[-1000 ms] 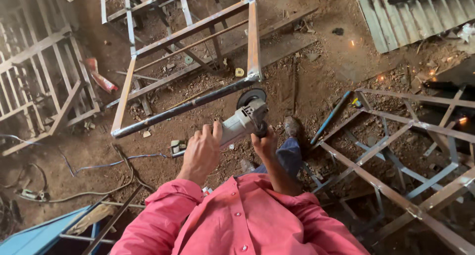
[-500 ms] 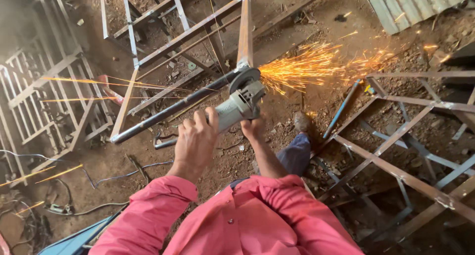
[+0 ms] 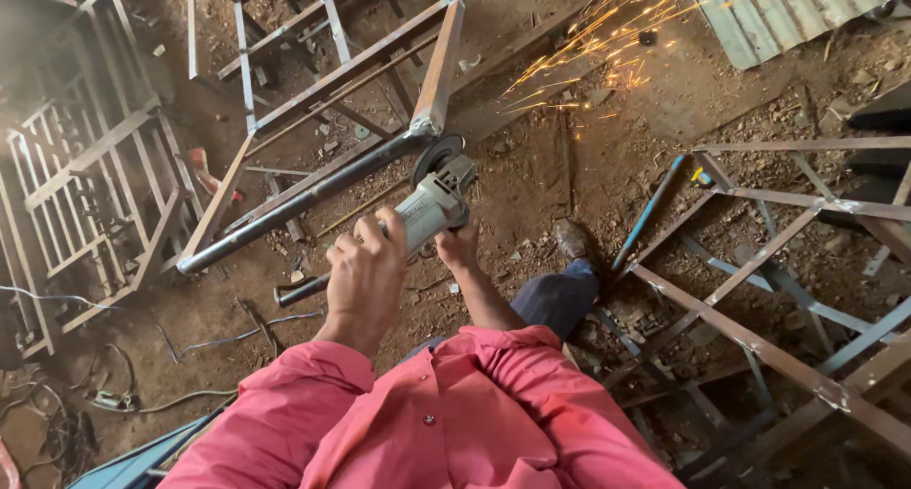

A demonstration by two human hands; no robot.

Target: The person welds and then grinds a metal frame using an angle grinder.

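**Rusty steel, gritty dirt, one dusty grinder**

The pale grey plastic-bodied angle grinder (image 3: pixel 432 207) looks matt and dusty, with a dark, dull abrasive disc (image 3: pixel 437 157). It sits against a long dark steel pipe (image 3: pixel 304 200), smooth but dull. The welded angle-iron frame (image 3: pixel 438 67) is rust-brown and rough, with brighter bare metal at the joints. The brown dirt floor (image 3: pixel 531 185) is coarse and crumbly. The pink-red cloth shirt (image 3: pixel 446 423) is soft and matt. The corrugated grey metal sheet (image 3: pixel 778 15) looks faded.

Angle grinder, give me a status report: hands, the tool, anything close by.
Left hand and right hand both grip the angle grinder. Disc at the metal frame corner, sparks flying. Dark pipe lies alongside.
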